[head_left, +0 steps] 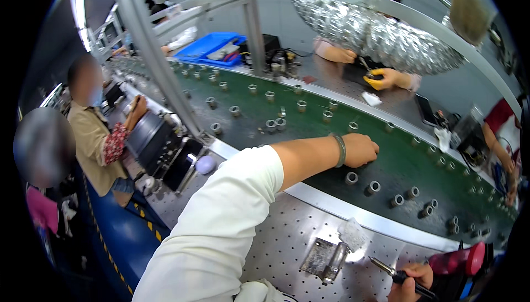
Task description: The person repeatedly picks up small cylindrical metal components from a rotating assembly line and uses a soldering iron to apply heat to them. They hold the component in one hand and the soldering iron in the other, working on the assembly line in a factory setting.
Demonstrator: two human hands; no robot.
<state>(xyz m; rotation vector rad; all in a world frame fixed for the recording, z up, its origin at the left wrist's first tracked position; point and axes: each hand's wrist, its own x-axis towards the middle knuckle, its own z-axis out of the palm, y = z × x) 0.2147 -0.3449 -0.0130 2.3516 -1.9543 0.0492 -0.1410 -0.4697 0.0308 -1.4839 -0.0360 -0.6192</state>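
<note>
My left hand (359,150) reaches out over the green conveyor belt (259,115), a bracelet at its wrist. Its fingers are curled downward, and anything between them is hidden. Small metal cylinders stand about it, including one cylinder (351,178) just below the hand and another cylinder (353,126) just beyond. Low on the right, my right hand (413,283) grips a soldering iron (395,271) by its dark handle, its tip pointing up and left. Left of that tip, a metal holder block with a rounded piece (334,263) lies on the perforated metal table (270,247).
A pink-red container (458,259) stands beside my right hand. Across the belt, a person with yellow finger covers (381,78) works under a silver foil duct (375,31). A metal post (160,59) rises left of my arm. Blue trays (207,45) sit at the far side.
</note>
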